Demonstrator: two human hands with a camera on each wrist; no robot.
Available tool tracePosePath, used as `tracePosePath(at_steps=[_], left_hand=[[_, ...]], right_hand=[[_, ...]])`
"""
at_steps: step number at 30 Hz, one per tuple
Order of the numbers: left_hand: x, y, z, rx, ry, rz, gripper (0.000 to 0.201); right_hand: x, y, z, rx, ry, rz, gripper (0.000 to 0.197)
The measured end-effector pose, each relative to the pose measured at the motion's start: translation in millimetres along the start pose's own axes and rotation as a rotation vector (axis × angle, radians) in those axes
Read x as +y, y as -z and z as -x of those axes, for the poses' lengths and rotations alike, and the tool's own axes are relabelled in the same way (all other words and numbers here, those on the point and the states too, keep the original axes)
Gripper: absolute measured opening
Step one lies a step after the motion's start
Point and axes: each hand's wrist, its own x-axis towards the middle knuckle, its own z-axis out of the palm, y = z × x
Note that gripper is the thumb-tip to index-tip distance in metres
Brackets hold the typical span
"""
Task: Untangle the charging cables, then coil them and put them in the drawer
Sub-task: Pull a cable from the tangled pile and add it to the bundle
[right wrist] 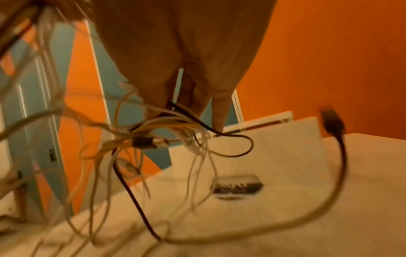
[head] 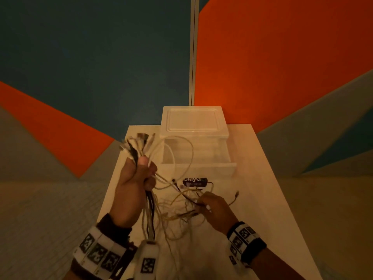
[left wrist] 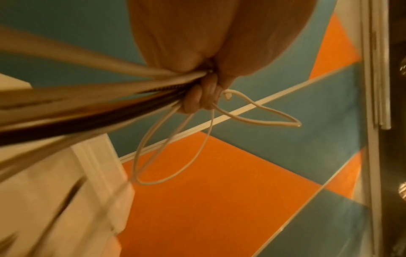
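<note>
My left hand is raised over the white table and grips a bundle of white and black charging cables; their plug ends fan out above the fist. In the left wrist view the fingers are curled round the cables, and white loops hang below. My right hand, lower and to the right, pinches into the tangle of white, yellow and black cables; the right wrist view shows its fingers among the strands. The clear plastic drawer stands pulled out behind.
The drawer belongs to a clear plastic storage box against the orange and teal wall. A dark label lies on the table in front of the drawer. A loose black plug swings at the right. The table's edges fall off left and right.
</note>
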Motion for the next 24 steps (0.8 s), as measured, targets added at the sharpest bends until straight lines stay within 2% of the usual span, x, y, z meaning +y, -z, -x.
tracePosePath(at_steps=[2, 5, 6, 8, 10, 11, 13, 14, 15, 16, 18, 20, 22, 24], left_hand=[[18.2, 11.3, -8.3, -0.024, -0.053, 0.074, 0.017], [32.7, 22.2, -16.4, -0.097, -0.079, 0.109, 0.012], [32.1, 22.7, -16.6, -0.108, -0.067, 0.102, 0.013], [24.6, 20.1, -13.4, -0.123, -0.023, 0.062, 0.015], [14.5, 15.7, -9.5, -0.129, 0.021, 0.044, 0.015], [10.7, 14.1, -8.3, -0.128, 0.037, 0.042, 0.014], [3.8, 12.3, -7.3, -0.123, 0.044, 0.026, 0.015], [1.4, 12.3, -7.1, -0.128, 0.045, 0.018, 0.014], [-0.6, 12.2, -7.1, -0.138, 0.049, 0.015, 0.014], [-2.4, 12.2, -6.9, -0.149, 0.058, 0.017, 0.014], [-5.5, 10.9, -6.5, -0.171, 0.080, 0.022, 0.020], [-6.6, 7.9, -5.5, -0.191, 0.094, 0.033, 0.028], [-7.1, 4.4, -4.7, -0.219, 0.092, 0.039, 0.038], [-5.8, 3.4, -3.6, -0.231, 0.091, -0.004, 0.038]], right_hand=[[22.2, -2.6, 9.3, -0.070, -0.161, 0.111, 0.020], [52.1, -1.6, 28.4, -0.212, -0.418, 0.253, 0.057], [61.5, -3.0, 30.4, -0.175, -0.448, 0.233, 0.054], [69.6, -1.3, 26.4, -0.069, -0.412, 0.168, 0.024], [63.7, 7.9, 17.9, -0.025, -0.401, 0.089, 0.010], [54.2, 18.6, 13.6, -0.038, -0.406, 0.045, 0.011], [39.4, 38.3, 5.2, -0.134, -0.431, -0.031, 0.039], [32.7, 47.8, 2.4, -0.158, -0.444, -0.001, 0.054], [24.4, 56.4, 0.0, -0.129, -0.427, 0.072, 0.058], [12.3, 61.9, -1.2, -0.048, -0.362, 0.105, 0.050], [-26.1, 63.8, -2.5, 0.038, -0.244, -0.154, 0.033], [-55.9, 49.8, -1.7, -0.134, -0.178, -0.462, 0.046], [-71.3, 33.9, 3.4, -0.291, -0.157, -0.555, 0.051], [-75.3, 27.3, 13.8, -0.339, -0.170, -0.580, 0.034]])
